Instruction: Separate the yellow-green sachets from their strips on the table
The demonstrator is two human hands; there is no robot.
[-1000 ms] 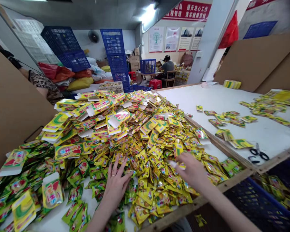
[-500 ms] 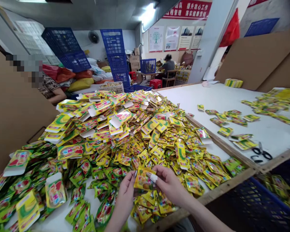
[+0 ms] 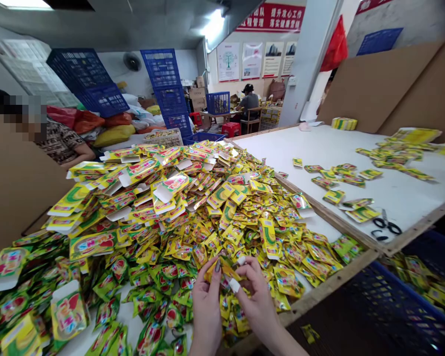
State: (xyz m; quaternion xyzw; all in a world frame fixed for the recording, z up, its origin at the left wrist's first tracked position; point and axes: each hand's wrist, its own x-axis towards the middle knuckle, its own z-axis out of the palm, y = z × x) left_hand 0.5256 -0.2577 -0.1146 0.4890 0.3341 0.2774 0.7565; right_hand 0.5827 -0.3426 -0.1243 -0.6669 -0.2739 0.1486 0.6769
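A small yellow snack packet is between my hands, low over the near edge of the heap. My left hand pinches its left side, thumb on top. My right hand, with white coverings on the thumb and index fingertips, has its fingers curled at the packet's right edge; part of that grip is hidden. Beneath my hands lie more yellow packets. Green packets with watermelon pictures spread to the left. Behind, yellow printed cartons are piled up, several with open flaps.
Wooden strips edge the white table. Black scissors and scattered packets lie on its right part. A blue crate stands below the right edge. One person is at the left, another sits farther back.
The packet, earlier held flat with its printed face showing, is now tilted and folded between my fingers. My right hand has turned more upright. The view has swung slightly to the right.
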